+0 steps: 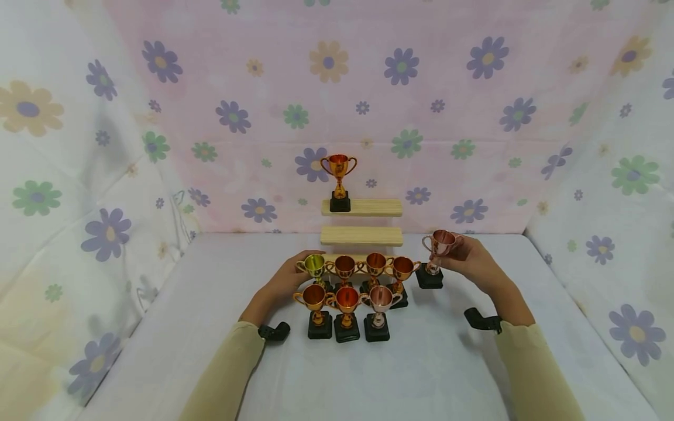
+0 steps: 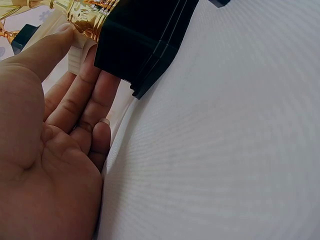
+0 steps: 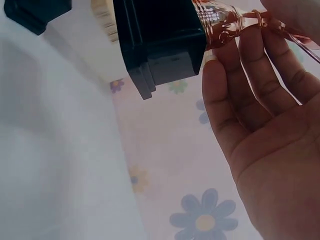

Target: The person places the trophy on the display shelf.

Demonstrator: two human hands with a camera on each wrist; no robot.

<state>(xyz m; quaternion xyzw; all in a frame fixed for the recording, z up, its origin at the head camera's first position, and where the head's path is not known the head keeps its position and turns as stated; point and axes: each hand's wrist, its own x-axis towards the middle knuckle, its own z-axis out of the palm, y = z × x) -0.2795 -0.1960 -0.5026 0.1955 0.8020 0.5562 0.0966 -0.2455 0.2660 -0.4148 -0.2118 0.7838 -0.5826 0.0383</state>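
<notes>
Only head shows nine trophies [image 1: 346, 300]; left fingers [image 2: 75, 102] pinch gold one [image 1: 315, 266], right fingers [image 3: 265, 82] pink [image 1: 440, 245].

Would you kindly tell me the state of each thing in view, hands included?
Left hand: curled around the yellow-gold trophy.
Yellow-gold trophy: gripped, upright.
Right hand: fingers curled, holding the rose-gold trophy.
Rose-gold trophy: held; slight tilt uncertain.
Shelf trophy: upright on the top step.
Other back-row trophies: three, standing.
Front-row trophies: three, upright.
</notes>
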